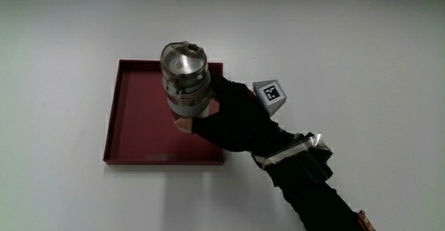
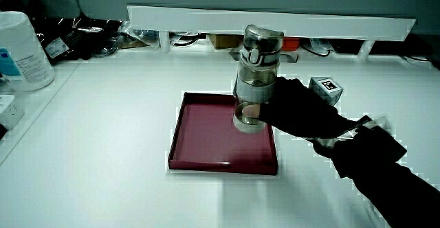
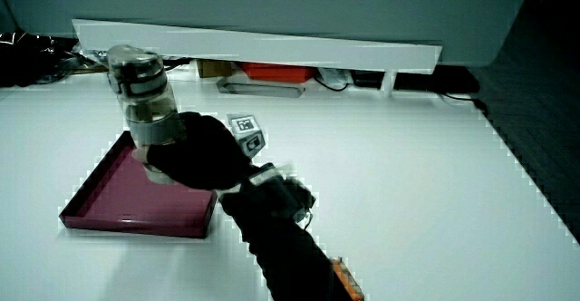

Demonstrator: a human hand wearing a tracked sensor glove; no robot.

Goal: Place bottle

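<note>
Forearm (image 1: 313,189) is coming in from the person's edge of the table, black sleeve with a pale band at the wrist. Hand (image 1: 233,116) is wrapping its fingers around the lower body of the bottle (image 1: 185,81), firm grasp, patterned cube (image 1: 270,95) sitting on the back of the hand. Bottle is clear with a grey band and a metallic cap, standing roughly upright, slightly tilted in a side view (image 3: 145,101). It is sitting over the red tray (image 1: 128,130), over the part of the tray nearest the hand; in a side view (image 2: 254,77) its base is looking at or just above the tray floor, cannot tell if it is touching. Judging it as the last bit of the placing step, bottle about to be set down or just set. Risks: the bottle is tall and narrow, so letting go while it is tilting could tip it; the base is close to the tray's raised rim (image 2: 275,145), so landing partly on the rim would leave it leaning; fingers dragging on the band while opening could pull it over. Farther off, white table (image 1: 361,43) is running to the low partition (image 2: 275,18), with a white container (image 2: 24,49) and cables near it.
</note>
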